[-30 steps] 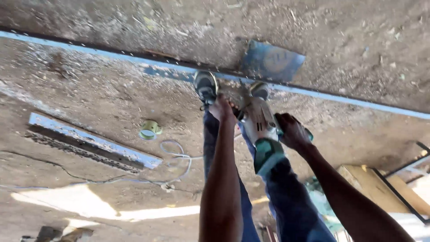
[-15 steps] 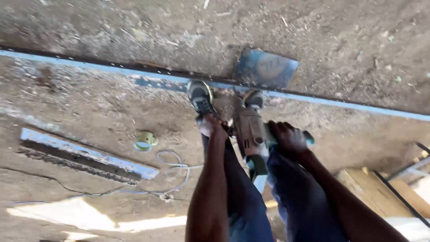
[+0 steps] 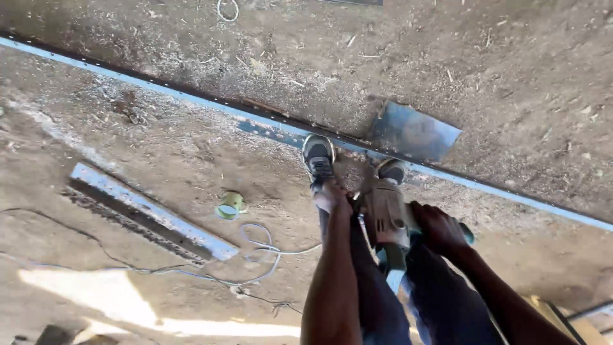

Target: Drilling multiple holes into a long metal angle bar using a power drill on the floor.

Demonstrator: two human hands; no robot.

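You stood on bare, dusty ground strewn with wood chips and shavings, with hard sunlight falling in a bright patch near the bottom left. A long, pale blue metal strip ran across the ground from the upper left down to the right edge, and both your shoes were planted right at it. Just beyond the strip lay a flat, bluish metal plate, tilted and touching the strip's far edge. To your left, well apart from your feet, lay a shorter light metal bar with a dark shadow along its side. Near its right end sat a small greenish roll of tape, and a thin white cord looped beside it, running off across the dirt to the left. No labels or signs could be made out.

Your right hand was clenched around the side of a grey power tool, held low between your legs just short of the strip. Your left hand was closed at the tool's left side; whether it truly gripped a handle there could not be told. At the lower right corner, a wooden board showed.
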